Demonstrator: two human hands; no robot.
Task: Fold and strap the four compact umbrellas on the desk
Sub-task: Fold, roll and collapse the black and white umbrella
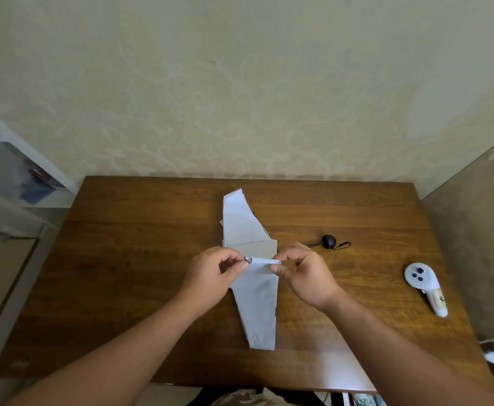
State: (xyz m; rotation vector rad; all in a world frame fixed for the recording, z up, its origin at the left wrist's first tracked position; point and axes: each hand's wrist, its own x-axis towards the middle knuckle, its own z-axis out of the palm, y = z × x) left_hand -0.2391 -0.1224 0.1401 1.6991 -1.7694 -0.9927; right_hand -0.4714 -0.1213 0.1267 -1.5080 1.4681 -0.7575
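White fabric strap [262, 261], thin and ending in a small metal ring, is being stretched level between both hands at the centre of the frame. The left hand [215, 271] is pinching the ringed end between thumb and forefinger, while the right hand [301, 272] is pinching the other end the same way, its remaining fingers curling loosely above. Beneath the strap, the white flattened canopy of a compact umbrella [254, 276] is lying on the brown wooden desk [128, 259], running from just above centre down toward the lower middle of the frame, with a grey underside fold showing just above the hands. Its pleats are lying spread out flat, not rolled into a bundle. To the right of the hands, a black round knob with a thin wrist loop [329, 241] is resting on the wood; it is probably this umbrella's handle, though the join is hidden behind the right hand. Further right, a white handheld controller with dark buttons [425, 287] is sitting well apart. No other umbrellas are showing in the frame.

The main risk, as I judge it, is strapping too early: with the canopy this flat and wide, the strap may not reach around, or it may bunch the fabric unevenly. Pulling hard on such a thin strap could also slip the ring from the fingertip pinch.
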